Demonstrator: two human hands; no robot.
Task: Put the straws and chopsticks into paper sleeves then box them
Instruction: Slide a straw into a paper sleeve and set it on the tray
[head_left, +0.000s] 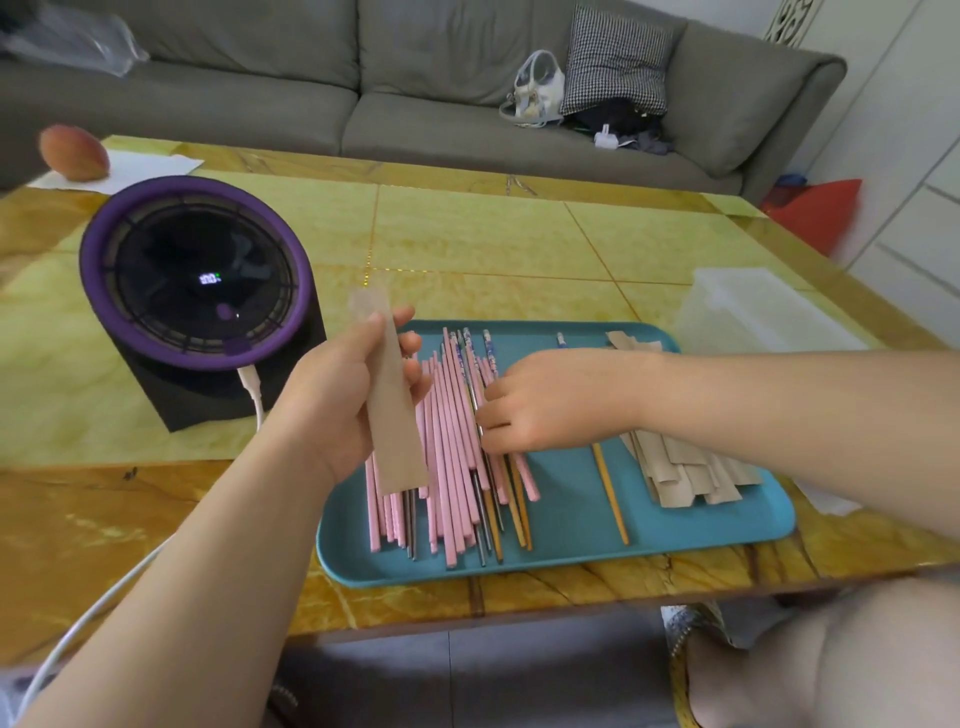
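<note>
My left hand (348, 384) grips a brown paper sleeve (395, 415) upright above the left end of the blue tray (571, 525). A heap of pink straws (447, 467) mixed with metal and wooden chopsticks (514, 504) lies on the tray's left half. My right hand (550, 400) reaches into that heap, its fingers curled over the sticks; whether it pinches one is hidden. A single wooden chopstick (610, 499) lies alone mid-tray. A stack of paper sleeves (691, 473) sits on the tray's right end. A translucent plastic box (753, 312) stands beyond the tray at right.
A purple-rimmed black fan (197, 291) with a white cable (254, 389) stands on the yellow table (493, 239) left of the tray. A peach (75, 153) rests on paper at far left. A grey sofa (415, 78) with bags lies behind. My knee (831, 654) is at lower right.
</note>
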